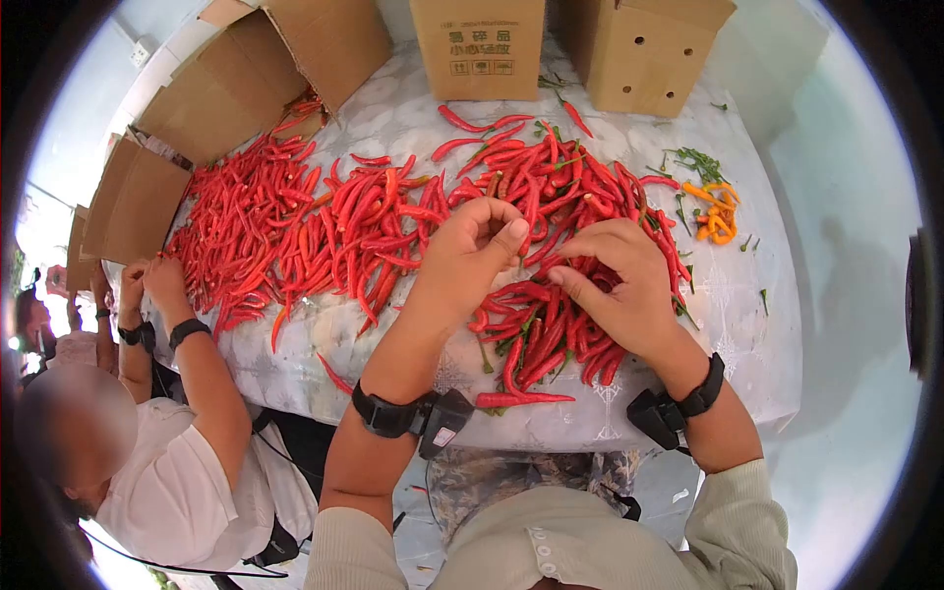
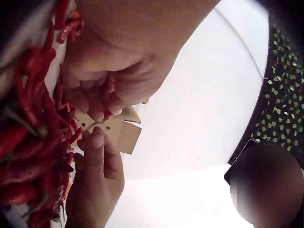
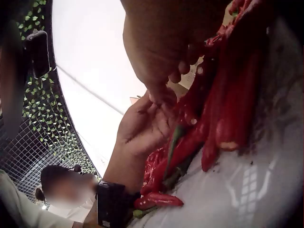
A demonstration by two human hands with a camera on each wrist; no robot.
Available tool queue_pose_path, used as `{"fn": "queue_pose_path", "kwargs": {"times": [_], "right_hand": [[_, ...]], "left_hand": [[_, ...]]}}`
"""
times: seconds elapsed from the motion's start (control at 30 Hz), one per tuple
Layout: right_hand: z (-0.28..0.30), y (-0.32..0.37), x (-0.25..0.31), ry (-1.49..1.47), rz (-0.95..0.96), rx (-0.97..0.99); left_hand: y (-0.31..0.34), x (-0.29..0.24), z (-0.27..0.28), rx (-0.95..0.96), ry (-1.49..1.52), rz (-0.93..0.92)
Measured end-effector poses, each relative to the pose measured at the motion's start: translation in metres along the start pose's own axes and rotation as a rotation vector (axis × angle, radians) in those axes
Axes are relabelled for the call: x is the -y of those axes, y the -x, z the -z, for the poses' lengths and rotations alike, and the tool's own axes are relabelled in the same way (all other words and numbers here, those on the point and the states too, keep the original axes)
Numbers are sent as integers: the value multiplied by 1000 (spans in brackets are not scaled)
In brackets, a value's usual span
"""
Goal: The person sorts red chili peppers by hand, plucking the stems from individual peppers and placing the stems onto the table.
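Observation:
My left hand (image 1: 470, 261) is raised over the red chili peppers, thumb and fingers curled together. In the left wrist view, the red end of a chili pepper (image 2: 108, 114) shows at its fingertips; the rest is hidden in the hand. Close on its right, my right hand (image 1: 621, 285) has thumb and forefinger brought together at a thin green stem (image 2: 93, 125) that runs between both hands. A heap of red chili peppers (image 1: 546, 339), several with green stems, lies beneath and around the hands. Further left spreads a wide pile of red chili peppers (image 1: 256, 216).
Cardboard boxes (image 1: 477, 59) line the table's back and left sides. Several orange peppers (image 1: 720, 221) and a bunch of green stems (image 1: 698, 165) lie at right on the pale patterned tablecloth (image 1: 728, 324). Another person (image 1: 187, 462) works at the left.

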State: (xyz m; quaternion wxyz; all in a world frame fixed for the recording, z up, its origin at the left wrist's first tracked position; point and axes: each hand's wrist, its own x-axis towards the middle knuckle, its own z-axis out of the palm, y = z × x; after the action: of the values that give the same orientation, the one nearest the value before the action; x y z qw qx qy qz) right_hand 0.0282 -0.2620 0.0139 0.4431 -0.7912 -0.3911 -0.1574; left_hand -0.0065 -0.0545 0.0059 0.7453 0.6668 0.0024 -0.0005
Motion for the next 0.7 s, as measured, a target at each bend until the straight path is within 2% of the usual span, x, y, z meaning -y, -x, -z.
{"fn": "queue_pose_path", "kwargs": {"times": [0.1,0.37,0.47,0.7], "right_hand": [[-1,1,5,10,-4,13],[-6,7,5,-82,-194,-10],[-6,6,3,-16,-62,-91],[-3,3,5,10,-61,-130]], "left_hand": [[3,-1,-8,32,257,123],[2,2,-14,29,275,103],[3,1,-14,36,276,104],[6,-3,-18,67,306,73]]}}
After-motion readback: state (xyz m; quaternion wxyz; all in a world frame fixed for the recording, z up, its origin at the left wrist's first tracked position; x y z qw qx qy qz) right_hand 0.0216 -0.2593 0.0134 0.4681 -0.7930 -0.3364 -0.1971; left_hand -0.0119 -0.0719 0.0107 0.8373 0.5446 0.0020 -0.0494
